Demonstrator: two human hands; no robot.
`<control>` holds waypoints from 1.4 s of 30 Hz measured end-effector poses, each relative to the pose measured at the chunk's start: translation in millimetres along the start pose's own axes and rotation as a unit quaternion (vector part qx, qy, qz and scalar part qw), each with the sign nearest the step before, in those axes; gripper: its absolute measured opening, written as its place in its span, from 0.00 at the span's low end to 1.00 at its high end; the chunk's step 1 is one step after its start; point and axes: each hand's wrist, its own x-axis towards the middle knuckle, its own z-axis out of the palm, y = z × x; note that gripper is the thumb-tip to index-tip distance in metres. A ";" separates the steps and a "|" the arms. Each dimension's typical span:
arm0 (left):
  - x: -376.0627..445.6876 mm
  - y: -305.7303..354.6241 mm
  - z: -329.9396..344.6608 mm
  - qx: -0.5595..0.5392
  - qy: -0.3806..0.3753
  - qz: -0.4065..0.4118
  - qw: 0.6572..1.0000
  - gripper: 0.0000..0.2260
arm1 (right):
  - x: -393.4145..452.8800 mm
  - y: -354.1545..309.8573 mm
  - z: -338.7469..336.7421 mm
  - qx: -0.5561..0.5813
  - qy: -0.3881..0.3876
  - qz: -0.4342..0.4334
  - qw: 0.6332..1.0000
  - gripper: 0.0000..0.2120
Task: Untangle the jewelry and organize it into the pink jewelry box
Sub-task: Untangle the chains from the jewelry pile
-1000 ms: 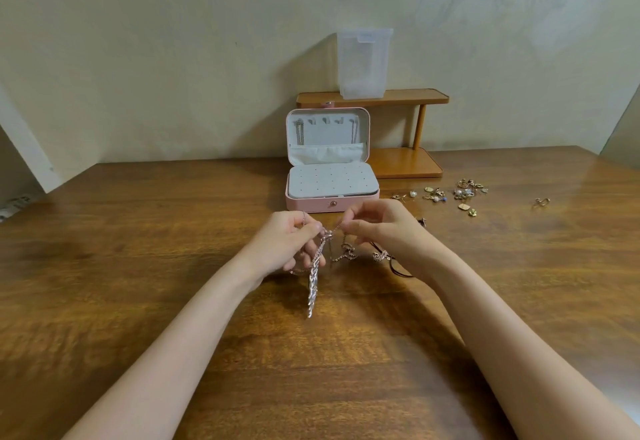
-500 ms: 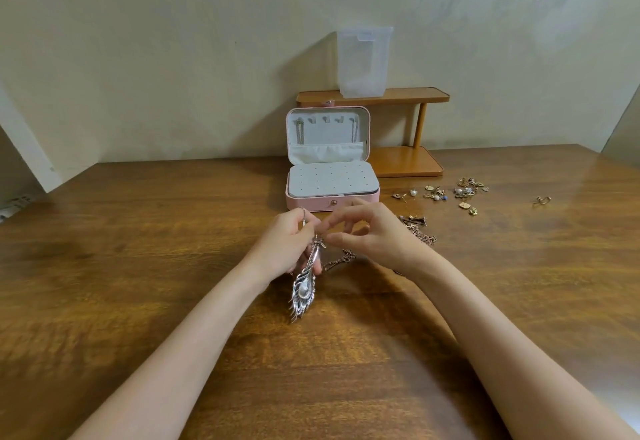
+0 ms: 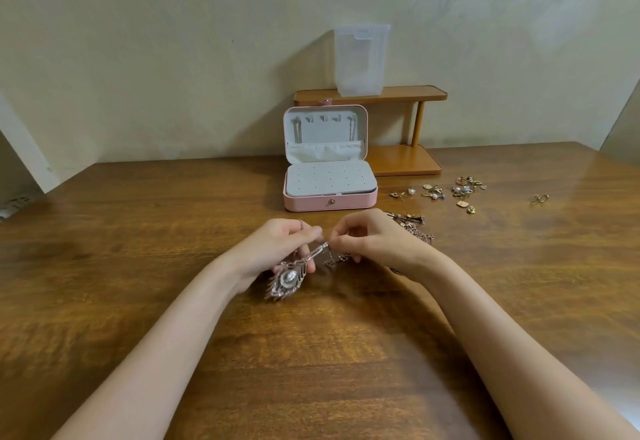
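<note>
A silver feather-shaped pendant (image 3: pixel 286 278) with a pale stone hangs from its chain just above the wooden table (image 3: pixel 138 266). My left hand (image 3: pixel 277 247) grips the chain near the pendant's stem. My right hand (image 3: pixel 374 240) pinches the same chain at the top of the stem, fingertips almost touching the left hand's. More tangled chain (image 3: pixel 415 230) lies behind my right hand. The pink jewelry box (image 3: pixel 329 201) stands open behind my hands, with a grey perforated pad inside and two chains hanging in its lid.
Several loose earrings and charms (image 3: pixel 450 191) are scattered right of the box, with one ring (image 3: pixel 540 198) farther right. A two-tier wooden shelf (image 3: pixel 408 159) stands against the wall behind the box, carrying a clear plastic container (image 3: pixel 362 60).
The pendant has turned from edge-on to face-on and swung lower left. My right hand shifted slightly and now pinches the chain at the pendant's stem.
</note>
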 end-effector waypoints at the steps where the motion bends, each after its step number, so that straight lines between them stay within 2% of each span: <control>1: -0.6 -0.5 -1.7 -0.009 -0.008 -0.004 1.000 0.08 | -0.5 -0.2 0.0 0.000 -0.005 0.012 1.000 0.06; 6: -0.6 -1.1 -1.6 0.025 0.001 0.014 1.000 0.03 | 2.8 -1.3 4.7 -0.085 -0.044 0.032 0.995 0.07; 11: -3.3 1.8 -1.7 0.019 -0.023 0.035 0.999 0.02 | -4.1 -3.5 -1.8 0.017 -0.063 0.041 0.997 0.10; 15: -4.6 2.1 -0.8 0.057 -0.057 0.046 0.996 0.03 | -2.0 -3.2 -0.6 -0.027 -0.100 0.039 0.994 0.09; 17: -5.6 2.3 -1.0 0.067 -0.069 0.046 0.994 0.04 | -1.0 -4.1 -0.1 -0.026 -0.091 0.029 0.995 0.09; 20: -6.0 4.4 -2.8 0.058 -0.058 0.048 0.995 0.05 | -1.9 -1.4 -2.9 0.108 -0.055 0.024 0.992 0.08; 22: -6.5 6.0 -2.5 0.037 -0.046 0.057 0.997 0.04 | -1.3 2.7 -4.7 0.200 -0.063 0.030 0.977 0.06; 25: -6.0 6.8 -1.3 0.005 -0.034 0.068 0.997 0.02 | 1.4 6.9 -3.8 0.288 -0.054 0.046 0.955 0.12; 27: -4.7 5.2 -1.5 0.004 -0.036 0.078 0.996 0.03 | 2.3 7.8 -2.1 0.323 -0.045 0.063 0.943 0.15; 32: -5.8 5.8 -0.4 -0.008 -0.026 0.085 0.996 0.10 | 4.6 7.8 -0.9 0.337 -0.030 0.049 0.940 0.09; 35: -8.0 7.7 -0.9 -0.042 -0.024 0.072 0.996 0.09 | 4.4 7.4 -2.6 0.359 -0.034 0.050 0.931 0.06; 39: -9.3 8.1 0.0 -0.044 -0.023 0.059 0.997 0.06 | 2.3 7.5 -4.7 0.304 -0.027 0.069 0.950 0.09; 42: -8.7 7.7 2.2 -0.022 -0.015 0.051 0.998 0.07 | 0.1 2.6 -6.1 0.125 -0.011 0.058 0.990 0.08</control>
